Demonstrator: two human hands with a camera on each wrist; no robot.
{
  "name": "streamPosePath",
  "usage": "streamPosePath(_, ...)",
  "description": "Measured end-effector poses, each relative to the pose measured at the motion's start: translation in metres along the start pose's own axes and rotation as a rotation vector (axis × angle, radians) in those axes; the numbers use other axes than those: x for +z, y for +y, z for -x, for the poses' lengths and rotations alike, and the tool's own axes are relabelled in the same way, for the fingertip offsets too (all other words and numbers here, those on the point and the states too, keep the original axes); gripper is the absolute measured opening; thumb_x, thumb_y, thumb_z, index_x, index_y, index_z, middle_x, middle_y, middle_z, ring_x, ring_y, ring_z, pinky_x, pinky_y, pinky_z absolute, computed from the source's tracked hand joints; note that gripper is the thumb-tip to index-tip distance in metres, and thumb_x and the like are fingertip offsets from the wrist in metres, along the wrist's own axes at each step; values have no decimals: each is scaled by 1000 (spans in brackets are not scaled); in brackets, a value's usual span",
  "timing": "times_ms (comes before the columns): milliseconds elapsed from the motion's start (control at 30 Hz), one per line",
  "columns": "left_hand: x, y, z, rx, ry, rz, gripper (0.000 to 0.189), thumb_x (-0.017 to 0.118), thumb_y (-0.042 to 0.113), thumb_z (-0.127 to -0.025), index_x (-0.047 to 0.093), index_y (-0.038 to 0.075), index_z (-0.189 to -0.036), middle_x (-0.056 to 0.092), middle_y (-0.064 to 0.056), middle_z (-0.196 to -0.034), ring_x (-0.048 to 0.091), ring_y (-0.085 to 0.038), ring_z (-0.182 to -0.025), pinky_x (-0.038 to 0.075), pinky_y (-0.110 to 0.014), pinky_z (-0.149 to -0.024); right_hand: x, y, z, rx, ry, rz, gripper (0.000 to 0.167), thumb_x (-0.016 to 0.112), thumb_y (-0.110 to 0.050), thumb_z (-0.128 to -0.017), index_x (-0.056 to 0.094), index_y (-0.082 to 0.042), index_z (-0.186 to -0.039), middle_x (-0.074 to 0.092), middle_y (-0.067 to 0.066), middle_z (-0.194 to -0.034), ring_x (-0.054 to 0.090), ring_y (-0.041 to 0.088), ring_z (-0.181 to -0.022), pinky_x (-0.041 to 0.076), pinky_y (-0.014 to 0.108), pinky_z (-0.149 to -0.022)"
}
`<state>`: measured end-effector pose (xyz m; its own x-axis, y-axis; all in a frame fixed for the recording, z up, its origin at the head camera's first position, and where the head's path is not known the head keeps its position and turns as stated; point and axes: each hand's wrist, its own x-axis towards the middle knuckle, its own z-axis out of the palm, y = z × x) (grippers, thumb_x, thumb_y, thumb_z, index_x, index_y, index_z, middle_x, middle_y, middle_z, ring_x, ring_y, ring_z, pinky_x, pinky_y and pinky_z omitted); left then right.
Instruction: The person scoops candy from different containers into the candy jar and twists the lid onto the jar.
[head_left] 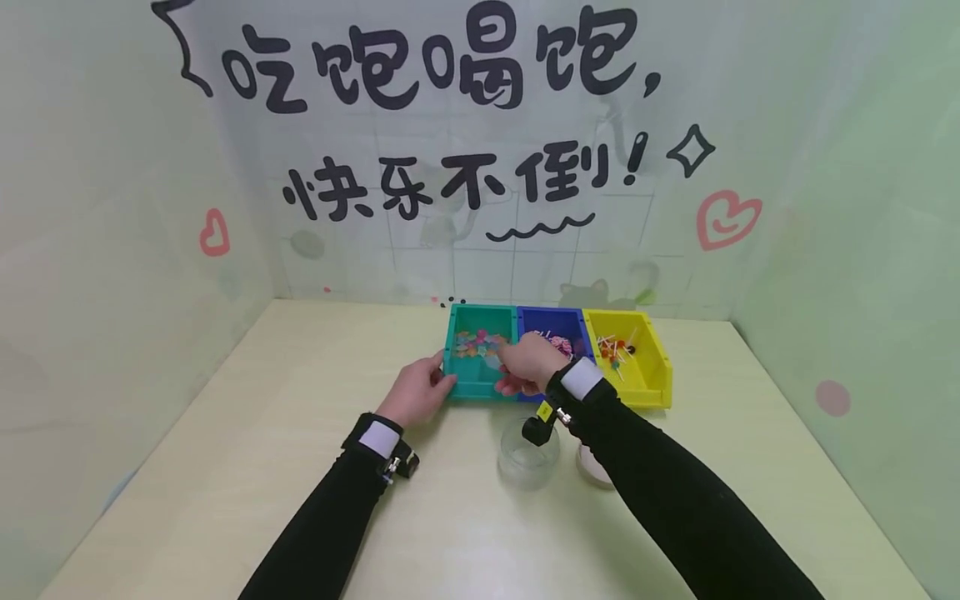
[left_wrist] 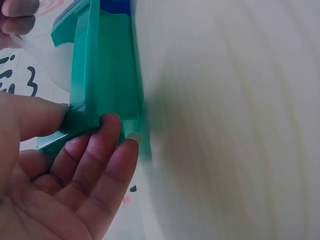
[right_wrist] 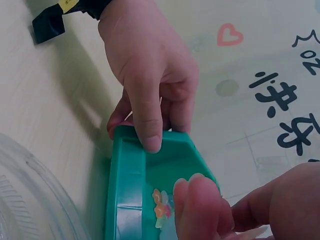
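Note:
My left hand (head_left: 414,393) holds the left wall of a green bin (head_left: 480,391), thumb over the rim and fingers curled beneath it in the left wrist view. Inside the bin lie small translucent pieces (head_left: 474,343) in orange, pink and blue, some flower-shaped in the right wrist view. Over the bin's right side, my right hand (head_left: 534,360) pinches a translucent whitish spoon (left_wrist: 61,65), its round bowl dipping behind the bin's front wall in the left wrist view. The fingers of the right hand hide part of the handle.
A blue bin (head_left: 551,317) with pink-and-white pieces and a yellow bin (head_left: 648,379) with small lollipop-like sticks adjoin the green one. In front stand a clear round jar (head_left: 527,461) and a pale round lid (head_left: 591,468), partly under the right sleeve. A printed backdrop rises behind.

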<state>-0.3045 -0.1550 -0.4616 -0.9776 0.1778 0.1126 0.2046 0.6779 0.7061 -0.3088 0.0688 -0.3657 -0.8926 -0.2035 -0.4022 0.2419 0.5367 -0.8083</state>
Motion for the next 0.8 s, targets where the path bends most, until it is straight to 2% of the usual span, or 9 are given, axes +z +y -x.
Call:
streamPosePath(133, 2, 1, 3, 3, 1, 1, 61, 65, 17, -110, 44, 0, -166, 56, -8, -87, 53, -21, -81, 43, -30, -69, 3, 7, -10, 9, 17, -42, 42, 48, -25, -117, 69, 11, -113, 71, 4, -66, 66, 8, -49, 41, 19, -48)
streamPosePath(200, 2, 2, 4, 1, -4, -3, 61, 65, 17, -110, 44, 1, -166, 56, -8, -87, 53, -21, -81, 42, -30, -68, 2, 8, -14, 12, 40, -43, 41, 50, -22, -116, 69, 14, -120, 71, 4, -66, 66, 9, -49, 45, 19, -48)
streamPosePath(333, 1, 3, 1, 11, -8, -13, 62, 64, 17, -110, 43, 1, -166, 56, -8, -87, 52, -21, -81, 42, -29, -68, -1, 7, -20, -19, 115, 39, 37, 55, -21, -115, 75, 9, -107, 73, 4, -67, 69, 11, -53, 55, 19, -53)
streamPosePath(467, -2, 4, -1, 16, -7, -15, 62, 64, 17, -110, 43, 0, -166, 57, -8, -87, 53, -20, -81, 43, -29, -68, -7, 0, -24, -45, 187, 124, 36, 58, -19, -113, 77, 6, -96, 74, 6, -67, 73, 15, -57, 56, 20, -54)
streamPosePath(600, -3, 3, -1, -1, -11, -12, 63, 64, 18, -111, 42, 1, -167, 57, -8, -88, 53, -20, -81, 43, -28, -68, -9, -4, -30, -37, 179, 170, 32, 60, -17, -113, 77, 6, -98, 74, 5, -66, 74, 16, -58, 55, 19, -54)
streamPosePath(700, -4, 1, 0, -7, -13, -4, 63, 64, 18, -111, 42, 2, -167, 57, -8, -88, 53, -20, -81, 42, -29, -68, -8, -5, -34, -12, 140, 121, 30, 62, -17, -113, 76, 7, -104, 73, 4, -66, 73, 13, -57, 55, 18, -54)
streamPosePath(800, -3, 1, 0, -5, -12, -4, 63, 64, 18, -111, 42, 2, -167, 56, -8, -88, 53, -21, -81, 42, -29, -68, -9, -5, -35, 30, 108, -3, 29, 67, -20, -111, 75, 8, -114, 73, 4, -68, 71, 11, -56, 55, 17, -55)
